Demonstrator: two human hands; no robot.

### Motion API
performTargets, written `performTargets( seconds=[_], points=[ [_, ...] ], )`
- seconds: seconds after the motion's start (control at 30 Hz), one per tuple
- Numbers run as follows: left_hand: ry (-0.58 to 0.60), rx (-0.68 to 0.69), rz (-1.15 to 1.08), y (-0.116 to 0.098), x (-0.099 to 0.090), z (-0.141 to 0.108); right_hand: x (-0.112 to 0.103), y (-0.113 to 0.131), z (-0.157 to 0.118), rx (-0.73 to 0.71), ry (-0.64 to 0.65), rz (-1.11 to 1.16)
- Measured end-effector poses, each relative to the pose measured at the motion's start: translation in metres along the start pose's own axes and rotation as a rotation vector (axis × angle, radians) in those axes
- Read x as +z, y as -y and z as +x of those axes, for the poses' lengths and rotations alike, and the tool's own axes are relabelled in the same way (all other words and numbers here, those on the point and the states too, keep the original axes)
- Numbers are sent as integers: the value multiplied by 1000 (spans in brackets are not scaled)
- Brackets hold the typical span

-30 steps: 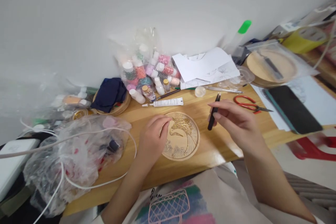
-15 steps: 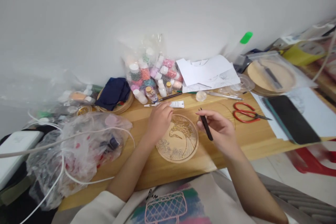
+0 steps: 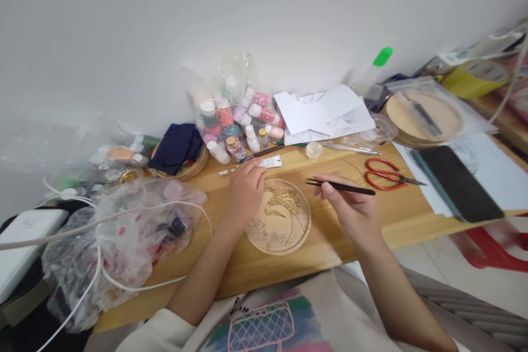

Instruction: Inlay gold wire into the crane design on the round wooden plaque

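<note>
My right hand (image 3: 355, 212) is closed around black tweezers (image 3: 344, 185), held almost level with their tips pointing left; no item shows between the tips. Beneath and left of them lies a round wooden plaque (image 3: 284, 236) with a carved crane. Gold covers part of the bird's wing. My left hand (image 3: 246, 190) rests over the plaque's upper left edge. Its fingers are curled over a small white tube (image 3: 271, 161) with a thin nozzle; the tube's middle is hidden behind them.
Red-handled scissors (image 3: 385, 174) and a phone (image 3: 457, 184) lie to the right. Behind are a small clear cup (image 3: 314, 149), papers (image 3: 324, 115), small bottles (image 3: 236, 149) and a bag of coloured jars (image 3: 241, 110). Crumpled plastic (image 3: 136, 242) and white cables (image 3: 140, 287) occupy the left.
The tweezers have turned in my right hand from steep to nearly level, tips now leftward. My left hand and the white tube have shifted slightly left, and the tube has tilted a little.
</note>
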State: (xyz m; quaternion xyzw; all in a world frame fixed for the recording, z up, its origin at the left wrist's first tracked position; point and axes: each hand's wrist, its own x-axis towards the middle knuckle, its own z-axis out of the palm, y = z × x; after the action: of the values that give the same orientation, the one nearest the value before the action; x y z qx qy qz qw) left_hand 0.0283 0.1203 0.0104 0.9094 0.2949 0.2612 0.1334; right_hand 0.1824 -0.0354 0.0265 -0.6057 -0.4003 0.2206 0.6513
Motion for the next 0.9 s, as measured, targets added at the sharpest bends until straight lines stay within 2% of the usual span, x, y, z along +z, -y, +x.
performTargets(
  seconds=[0.13,0.2,0.27,0.33,0.53,0.9],
  points=[
    [-81,81,-32,-25,-33,2,-4,14,-2,-218,-6,-131],
    [-164,160,-32,-40,-50,4,-4,26,-4,-323,17,-189],
    [-235,240,-1,-51,-63,5,-3,40,-4,-394,36,-261],
    [-241,269,15,-59,-70,6,-1,51,-3,-459,62,-319],
    [-188,275,-13,-67,-74,4,8,63,7,-647,143,-416],
    [-178,266,-43,-72,-77,3,8,62,8,-657,151,-449]
  ],
)
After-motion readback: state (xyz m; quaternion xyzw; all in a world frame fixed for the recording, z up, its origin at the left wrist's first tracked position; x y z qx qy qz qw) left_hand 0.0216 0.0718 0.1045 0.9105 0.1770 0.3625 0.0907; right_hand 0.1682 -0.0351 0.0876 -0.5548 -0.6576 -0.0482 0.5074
